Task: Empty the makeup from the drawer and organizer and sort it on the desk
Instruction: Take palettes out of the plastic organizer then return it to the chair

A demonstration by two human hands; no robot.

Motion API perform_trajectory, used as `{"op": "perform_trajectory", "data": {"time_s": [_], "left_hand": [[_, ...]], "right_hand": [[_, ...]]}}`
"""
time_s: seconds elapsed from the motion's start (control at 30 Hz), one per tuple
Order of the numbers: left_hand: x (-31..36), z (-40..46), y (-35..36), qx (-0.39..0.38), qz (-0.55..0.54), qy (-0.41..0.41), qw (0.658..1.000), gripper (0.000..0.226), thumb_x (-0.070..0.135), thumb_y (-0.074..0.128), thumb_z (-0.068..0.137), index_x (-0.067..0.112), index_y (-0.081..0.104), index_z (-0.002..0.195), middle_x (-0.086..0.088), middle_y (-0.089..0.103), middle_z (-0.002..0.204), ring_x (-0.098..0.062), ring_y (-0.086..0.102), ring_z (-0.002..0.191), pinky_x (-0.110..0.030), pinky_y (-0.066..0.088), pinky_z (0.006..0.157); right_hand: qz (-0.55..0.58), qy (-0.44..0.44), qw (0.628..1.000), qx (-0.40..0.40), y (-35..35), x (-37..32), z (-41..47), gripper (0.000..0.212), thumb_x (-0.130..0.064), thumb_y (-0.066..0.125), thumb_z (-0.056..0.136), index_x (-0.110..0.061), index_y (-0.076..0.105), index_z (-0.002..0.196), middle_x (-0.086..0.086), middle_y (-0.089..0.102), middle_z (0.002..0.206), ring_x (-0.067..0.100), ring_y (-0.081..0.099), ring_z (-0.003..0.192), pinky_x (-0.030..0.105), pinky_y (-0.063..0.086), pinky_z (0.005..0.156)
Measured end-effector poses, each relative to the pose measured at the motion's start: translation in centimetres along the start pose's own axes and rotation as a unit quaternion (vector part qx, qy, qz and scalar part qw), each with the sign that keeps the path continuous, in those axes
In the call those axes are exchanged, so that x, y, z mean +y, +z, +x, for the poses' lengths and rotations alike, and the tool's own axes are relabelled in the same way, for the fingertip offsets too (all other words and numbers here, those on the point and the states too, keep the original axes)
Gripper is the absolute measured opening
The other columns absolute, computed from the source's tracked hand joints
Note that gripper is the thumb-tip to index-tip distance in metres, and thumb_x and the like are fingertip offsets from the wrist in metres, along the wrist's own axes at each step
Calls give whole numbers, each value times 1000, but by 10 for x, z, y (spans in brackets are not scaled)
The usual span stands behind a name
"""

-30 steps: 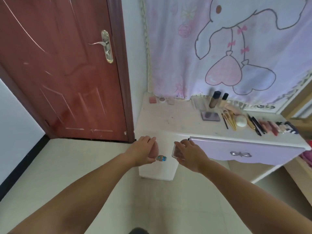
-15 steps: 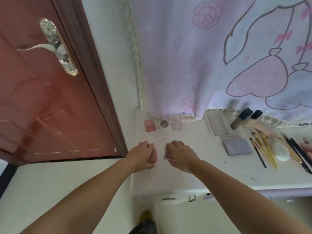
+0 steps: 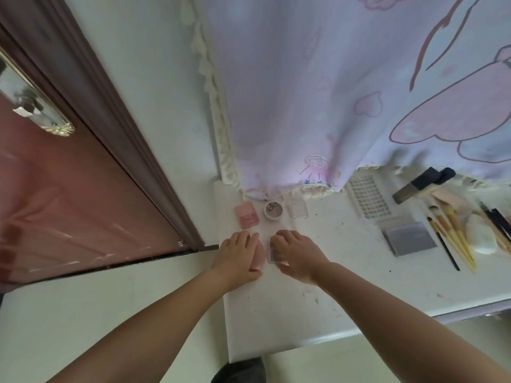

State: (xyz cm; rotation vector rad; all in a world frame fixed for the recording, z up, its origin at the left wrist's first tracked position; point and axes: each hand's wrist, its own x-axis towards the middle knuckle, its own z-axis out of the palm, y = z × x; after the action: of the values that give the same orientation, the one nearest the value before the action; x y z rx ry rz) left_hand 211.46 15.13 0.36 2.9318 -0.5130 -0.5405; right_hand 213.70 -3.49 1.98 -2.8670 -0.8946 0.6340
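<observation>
While a pink compact [image 3: 258, 257] is gripped by the left hand [image 3: 237, 257], a clear case [image 3: 272, 251] is pinched by the right hand [image 3: 297, 254] near the desk's [image 3: 345, 286] left edge

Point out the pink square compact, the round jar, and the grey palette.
pink square compact [image 3: 246, 215], head view, middle of lid
round jar [image 3: 273, 210], head view, top of lid
grey palette [image 3: 409, 238], head view, centre of cover

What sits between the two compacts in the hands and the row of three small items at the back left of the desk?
Nothing visible. The left hand holds a pink compact, the right hand a clear compact. Only bare desk lies before the pink square case, round pot and clear case.
</observation>
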Motion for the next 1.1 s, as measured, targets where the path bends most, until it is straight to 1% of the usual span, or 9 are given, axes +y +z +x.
{"op": "perform_trajectory", "data": {"time_s": [0.1,0.27,0.43,0.6,0.63,0.7,0.83,1.0,1.1], "left_hand": [[-1,3,-12,-17,5,9,1000,90,57,54,80,17,11,148,-8,23,146,-28,25,133,-39,26,105],[18,24,-62,90,1,75,993,62,48,45,91,18,27,142,-6,39,138,-27,37,127,-38,34,103],[92,37,-92,148,40,160,975,70,54,17,88,12,42,138,-10,52,133,-30,48,123,-46,38,102],[203,19,-60,147,94,273,946,57,48,28,90,16,64,119,-7,65,117,-26,62,109,-55,46,90],[228,11,-51,131,100,295,941,58,49,24,93,16,64,119,-8,66,116,-26,63,109,-56,47,89],[279,-14,-30,113,116,334,928,63,50,14,96,17,59,126,-10,61,125,-27,56,119,-59,43,95],[380,-85,18,47,161,421,891,63,53,12,96,20,12,150,-10,9,157,-23,5,146,-58,1,113],[484,-192,75,23,200,511,836,61,51,15,98,23,0,151,-6,-6,159,-21,-10,146,-58,-5,113],[532,-261,108,-3,220,573,789,61,51,11,98,23,-3,151,-6,-9,158,-21,-15,145,-58,-8,112]], "right_hand": [[26,46,999,13,-11,4,-7,60,-43,50,92,-18,30,142,3,26,150,23,28,137,34,27,109],[3,165,980,107,-39,27,-41,56,-51,24,96,-21,36,142,1,32,151,22,31,138,42,18,114],[-19,328,924,194,-42,43,-117,56,-49,25,92,-21,52,132,6,53,137,27,51,127,57,38,100],[-28,458,875,152,1,43,-239,72,-56,-9,89,-28,16,150,1,9,159,23,7,147,53,-6,113],[-23,486,859,160,15,40,-267,70,-55,-8,91,-28,19,150,1,12,159,23,10,147,54,-6,113],[-1,553,820,148,48,27,-325,67,-52,-2,96,-26,38,143,3,34,152,24,31,140,57,10,113],[86,645,747,135,119,-19,-448,69,-51,-2,97,-23,48,136,5,46,144,26,44,133,59,28,109],[98,731,661,137,200,-103,-580,75,-55,-9,93,-24,38,143,5,34,152,26,31,141,56,9,115],[133,792,581,137,237,-159,-647,69,-51,-1,97,-23,51,133,6,49,141,26,46,131,58,21,111]]}}
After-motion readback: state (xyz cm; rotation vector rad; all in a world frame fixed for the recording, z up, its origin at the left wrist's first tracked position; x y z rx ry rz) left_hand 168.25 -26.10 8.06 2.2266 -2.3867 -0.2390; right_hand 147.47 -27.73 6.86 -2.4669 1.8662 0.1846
